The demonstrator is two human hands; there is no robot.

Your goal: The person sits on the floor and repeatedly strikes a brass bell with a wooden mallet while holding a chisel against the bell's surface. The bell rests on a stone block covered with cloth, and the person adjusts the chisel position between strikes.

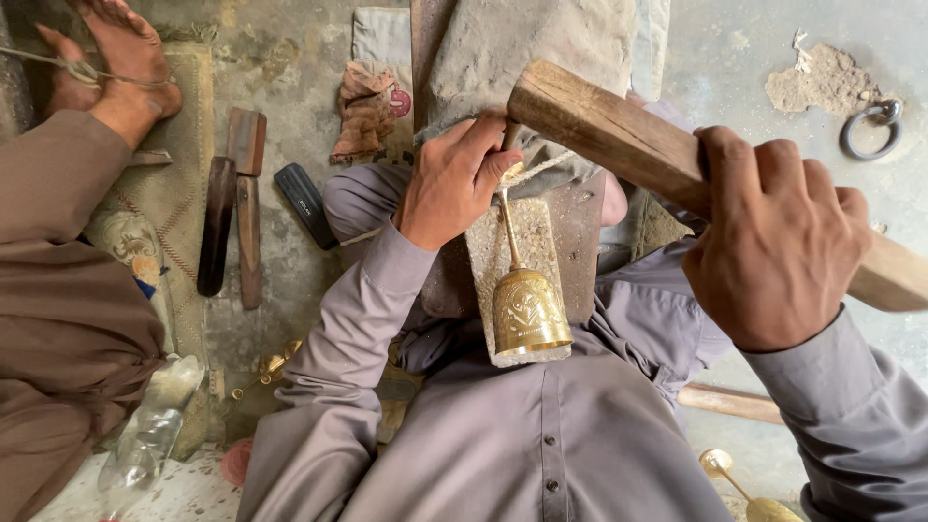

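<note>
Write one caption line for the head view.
Left hand steadies a brass goblet; right hand grips a wooden mallet.

Bell point(528, 307) on block point(522, 232); mallet point(619, 140) above

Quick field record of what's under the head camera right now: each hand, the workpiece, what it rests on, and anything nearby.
left hand: pinches a thin tool at the stem of the brass goblet
right hand: grips a wooden mallet, raised at a slant
workpiece: engraved brass goblet lying on its side, cup toward the wearer
support: speckled block on the lap
nearby: dark tools on the floor, metal ring, another person's foot
</note>
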